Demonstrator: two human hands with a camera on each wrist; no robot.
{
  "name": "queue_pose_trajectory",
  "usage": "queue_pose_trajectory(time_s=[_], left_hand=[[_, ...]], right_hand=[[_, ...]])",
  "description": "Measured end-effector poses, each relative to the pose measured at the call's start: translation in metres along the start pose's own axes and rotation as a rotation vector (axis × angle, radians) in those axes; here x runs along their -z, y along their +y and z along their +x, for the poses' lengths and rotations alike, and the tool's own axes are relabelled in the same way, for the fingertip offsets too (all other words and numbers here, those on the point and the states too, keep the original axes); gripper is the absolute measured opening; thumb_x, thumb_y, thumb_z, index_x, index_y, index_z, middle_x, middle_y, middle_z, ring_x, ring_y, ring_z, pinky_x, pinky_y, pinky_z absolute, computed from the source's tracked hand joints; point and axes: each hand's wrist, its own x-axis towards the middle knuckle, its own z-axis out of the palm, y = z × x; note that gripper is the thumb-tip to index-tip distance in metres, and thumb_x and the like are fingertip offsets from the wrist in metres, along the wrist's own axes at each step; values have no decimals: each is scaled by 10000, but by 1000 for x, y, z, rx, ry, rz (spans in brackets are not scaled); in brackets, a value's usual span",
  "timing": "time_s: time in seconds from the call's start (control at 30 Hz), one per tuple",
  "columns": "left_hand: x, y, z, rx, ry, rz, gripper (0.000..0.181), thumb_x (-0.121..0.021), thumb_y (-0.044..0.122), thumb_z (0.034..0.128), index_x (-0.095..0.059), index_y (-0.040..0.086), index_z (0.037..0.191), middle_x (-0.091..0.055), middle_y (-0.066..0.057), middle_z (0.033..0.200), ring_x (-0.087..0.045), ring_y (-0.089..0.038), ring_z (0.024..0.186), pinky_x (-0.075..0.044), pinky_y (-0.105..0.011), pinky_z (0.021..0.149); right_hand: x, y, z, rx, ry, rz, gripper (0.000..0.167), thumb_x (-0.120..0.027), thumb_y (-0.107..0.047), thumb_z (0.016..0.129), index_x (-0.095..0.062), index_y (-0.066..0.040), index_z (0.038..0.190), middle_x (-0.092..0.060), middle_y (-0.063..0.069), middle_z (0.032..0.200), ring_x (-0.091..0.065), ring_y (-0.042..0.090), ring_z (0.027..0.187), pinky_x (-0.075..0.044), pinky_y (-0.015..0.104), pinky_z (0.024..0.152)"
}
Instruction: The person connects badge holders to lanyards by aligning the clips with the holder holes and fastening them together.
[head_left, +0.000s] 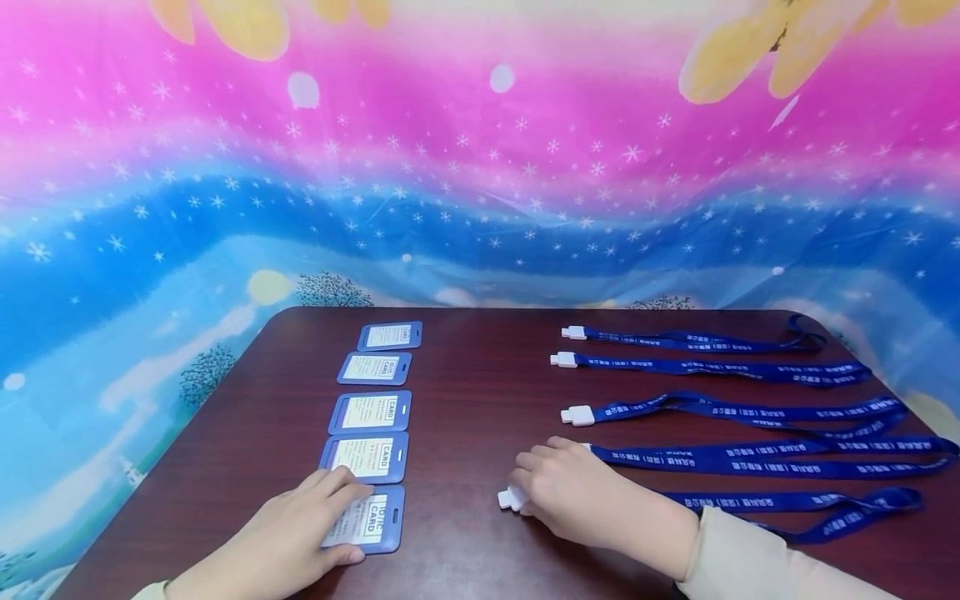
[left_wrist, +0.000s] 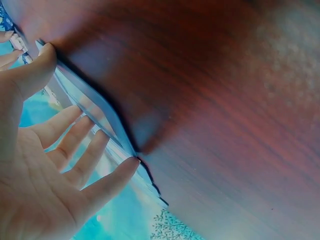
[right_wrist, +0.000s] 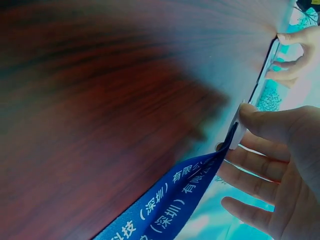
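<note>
Nearest me on the left lies a blue badge holder (head_left: 386, 525) with a white ID/IC card face. My left hand (head_left: 300, 521) holds it across its width, thumb at the near edge and fingertips toward the far edge. In the left wrist view the thumb (left_wrist: 45, 57) touches one end of the holder (left_wrist: 95, 100). My right hand (head_left: 562, 487) pinches the white buckle (head_left: 512, 499) of the nearest blue lanyard (head_left: 795, 502). The right wrist view shows the thumb on that buckle (right_wrist: 239, 131), with the printed strap (right_wrist: 180, 190) trailing from it; the hand partly covers the buckle.
Several more badge holders (head_left: 371, 412) lie in a column beyond my left hand. Several lanyards (head_left: 720, 368) are laid out in rows on the right, buckles facing left. The dark wooden table (head_left: 465, 375) ends at a colourful printed cloth (head_left: 465, 192).
</note>
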Motion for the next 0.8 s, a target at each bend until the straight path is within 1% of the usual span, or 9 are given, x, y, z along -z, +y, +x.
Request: queue_pose_trajectory(time_s=[0.23,0.5,0.57,0.63,0.8], left_hand=[[-3,5,-1,74,-5,-42,634,-829,449,761,-631,122,1266,-529,61,1163,-487,-145,964,-528,-398,720],[-5,5,-1,110,-42,-102,650,-839,414,758,-614,120,1292,-521,29,1222,-487,-189,1015,-536,-464,756],[-5,4,-1,112,-44,-113,648,-840,401,759,-612,117,1295,-519,22,1233,-485,-197,1027,-539,-465,753],[-6,3,-2,101,-44,-126,635,-834,370,778,-603,118,1313,-515,16,1252,-485,-200,1048,-543,-450,745],[-4,3,-1,142,-85,-201,613,-827,244,802,-584,134,1354,-511,-6,1311,-492,-236,1141,-542,-465,801]], right_hand=[[-2,-6,10,36,26,-31,203,-805,-324,833,-713,-150,884,-581,-79,747,-569,79,711,-391,216,602],[-3,-14,23,50,29,-60,172,-769,-315,865,-700,-159,881,-561,-84,746,-571,82,713,-398,219,605],[-3,-17,27,53,21,-60,164,-756,-310,877,-706,-157,908,-565,-81,761,-575,80,721,-411,222,612],[-3,-19,31,49,-5,-43,164,-741,-304,892,-715,-155,954,-578,-76,791,-576,74,734,-437,226,633],[-4,-26,40,40,-54,-22,180,-711,-313,921,-713,-158,1011,-568,-69,840,-538,61,727,-461,237,659]])
